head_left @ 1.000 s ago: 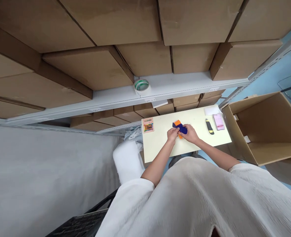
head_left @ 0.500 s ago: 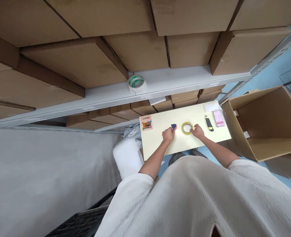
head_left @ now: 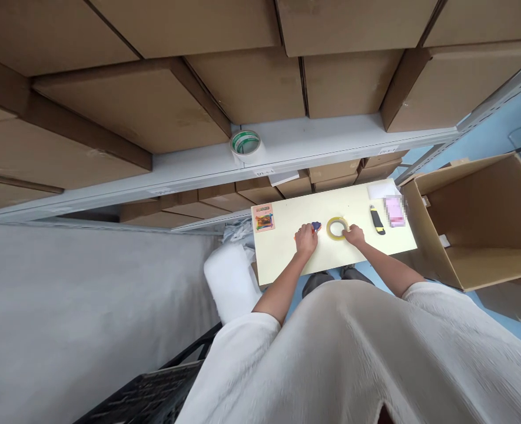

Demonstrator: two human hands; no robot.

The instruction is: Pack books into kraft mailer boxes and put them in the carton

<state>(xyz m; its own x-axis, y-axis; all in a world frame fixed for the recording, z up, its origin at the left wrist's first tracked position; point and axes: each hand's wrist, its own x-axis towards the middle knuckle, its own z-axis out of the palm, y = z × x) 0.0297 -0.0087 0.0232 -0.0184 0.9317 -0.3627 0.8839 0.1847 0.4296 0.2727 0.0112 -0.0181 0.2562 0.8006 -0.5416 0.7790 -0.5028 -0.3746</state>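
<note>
Blue-and-orange item right of frame center, gripped in left hand. We see right hand pinching yellow tape roll on cream tabletop, utility knife nearby.

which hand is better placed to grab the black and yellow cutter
Right, I'd say: the right hand is right beside the cutter, though its fingers are on the tape roll. The left hand is farther off, holding the blue and orange item.

The person wears a loose, pale short-sleeved shirt.
</note>
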